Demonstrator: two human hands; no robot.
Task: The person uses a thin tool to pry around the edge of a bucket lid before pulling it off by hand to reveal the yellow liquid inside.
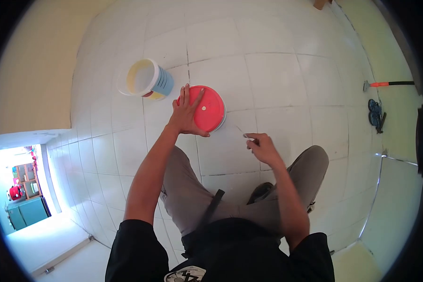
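Observation:
A round tub with a red lid [210, 107] stands on the tiled floor in front of me. My left hand [185, 115] rests across the left side of this lid, fingers spread, with the thumb near its lower edge. A small pale spot marks the lid's middle. To the lower right of the tub, my right hand [263, 148] is closed in a pinch on a small, thin, light-coloured tool [247, 137]. Its exact kind is too small to make out. The right hand is apart from the tub.
Behind the tub to the left stands an open white-and-blue bucket [163, 82] with yellowish inner walls. Along the right wall lie a scraper with an orange and black handle [379, 84] and a pair of dark sandals [374, 113]. A doorway is at lower left.

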